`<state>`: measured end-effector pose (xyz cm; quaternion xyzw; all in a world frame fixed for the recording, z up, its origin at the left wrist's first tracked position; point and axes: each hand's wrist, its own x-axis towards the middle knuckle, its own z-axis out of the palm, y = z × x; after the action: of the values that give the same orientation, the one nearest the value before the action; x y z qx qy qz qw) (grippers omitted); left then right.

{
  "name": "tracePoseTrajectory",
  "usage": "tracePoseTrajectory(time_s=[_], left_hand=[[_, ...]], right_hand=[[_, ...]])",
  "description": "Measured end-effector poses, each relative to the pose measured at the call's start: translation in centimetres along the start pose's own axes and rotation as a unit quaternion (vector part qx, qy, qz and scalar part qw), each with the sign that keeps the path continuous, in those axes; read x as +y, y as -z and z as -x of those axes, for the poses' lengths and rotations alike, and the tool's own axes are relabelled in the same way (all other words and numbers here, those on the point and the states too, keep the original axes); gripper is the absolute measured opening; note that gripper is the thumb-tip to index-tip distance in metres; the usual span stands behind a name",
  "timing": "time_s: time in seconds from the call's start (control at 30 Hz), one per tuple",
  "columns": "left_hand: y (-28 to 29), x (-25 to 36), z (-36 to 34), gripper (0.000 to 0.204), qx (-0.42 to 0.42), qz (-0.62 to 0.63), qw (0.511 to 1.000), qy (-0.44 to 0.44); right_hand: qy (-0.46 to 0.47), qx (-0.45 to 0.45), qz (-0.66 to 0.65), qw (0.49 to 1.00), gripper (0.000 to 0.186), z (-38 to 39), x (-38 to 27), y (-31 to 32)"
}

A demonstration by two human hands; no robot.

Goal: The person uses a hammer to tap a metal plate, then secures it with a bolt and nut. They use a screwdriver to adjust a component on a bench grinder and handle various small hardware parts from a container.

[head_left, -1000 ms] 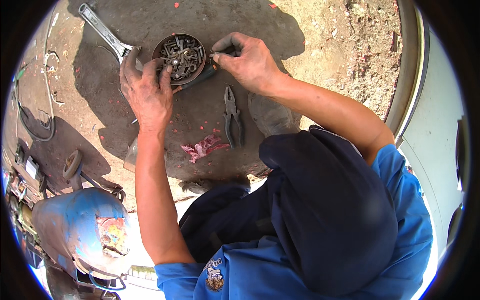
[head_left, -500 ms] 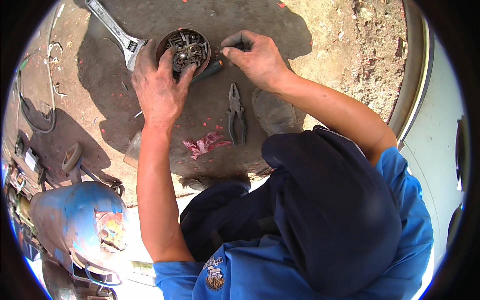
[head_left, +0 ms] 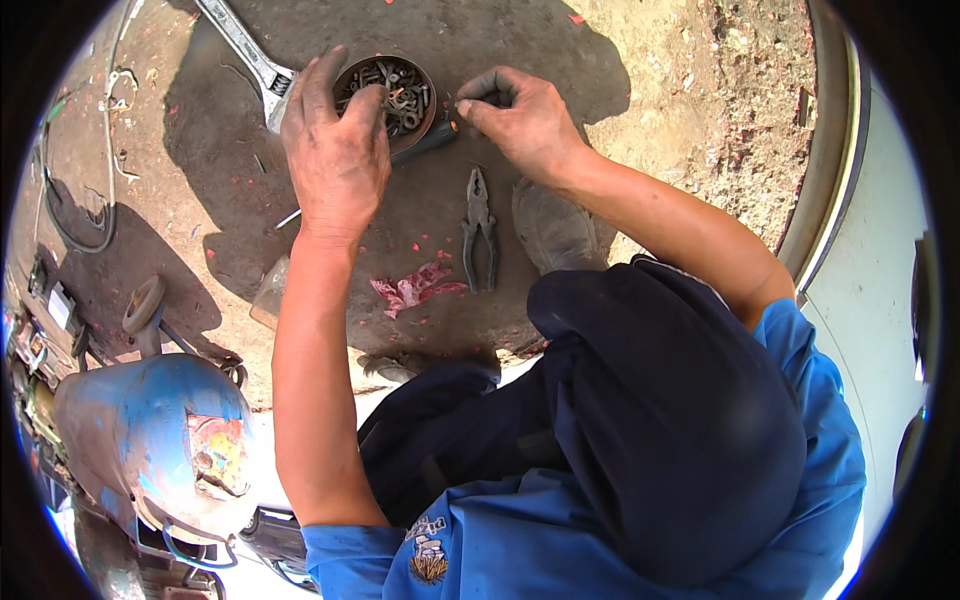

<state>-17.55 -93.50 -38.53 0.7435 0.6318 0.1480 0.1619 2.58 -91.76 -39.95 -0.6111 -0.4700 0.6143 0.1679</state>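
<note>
Left hand (head_left: 335,150) lies spread, fingers loose over the near-left rim of the bowl (head_left: 385,95) of nuts and bolts on the ground. Right hand (head_left: 520,120), just right of the bowl, pinches a small part between fingertips. Pliers (head_left: 480,230) lie below it, long axis toward the person.

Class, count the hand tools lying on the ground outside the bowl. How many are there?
3: an adjustable wrench left of the bowl, pliers below the right hand, a dark-handled tool by the bowl, partly hidden.
</note>
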Motion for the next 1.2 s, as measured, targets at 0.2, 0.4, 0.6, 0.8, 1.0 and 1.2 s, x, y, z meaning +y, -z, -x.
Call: tracePoseTrajectory(time_s=[0.2,0.4,0.6,0.8,1.0,1.2], left_hand=[[-1.5,0.4,-1.3,0.009,-0.107,-0.096,0.984,-0.104],[-0.7,-0.5,-1.2,0.013,-0.123,-0.117,0.982,-0.085],[-0.2,-1.4,-0.6,0.035,-0.113,-0.072,0.990,-0.045],[1.1,-2.6,0.6,0.040,0.014,0.067,0.993,0.094],[0.5,-3.5,3.7,0.036,0.032,0.308,0.865,0.395],[-0.4,-2.6,5.3,0.044,0.003,0.380,0.843,0.382]], right_hand=[[0.006,-0.003,0.004,1.000,0.024,0.0,0.0,-0.2],[-0.015,-0.001,-0.013,1.000,0.020,0.4,-0.2,0.3],[-0.021,-0.018,-0.004,1.000,0.020,0.3,-0.6,0.4],[-0.004,-0.019,0.016,1.000,0.021,0.2,-0.3,0.1],[0.087,-0.092,0.045,0.991,0.025,0.1,-2.3,-2.6],[0.080,-0.036,0.126,0.988,0.039,-0.7,-2.1,-3.0]])
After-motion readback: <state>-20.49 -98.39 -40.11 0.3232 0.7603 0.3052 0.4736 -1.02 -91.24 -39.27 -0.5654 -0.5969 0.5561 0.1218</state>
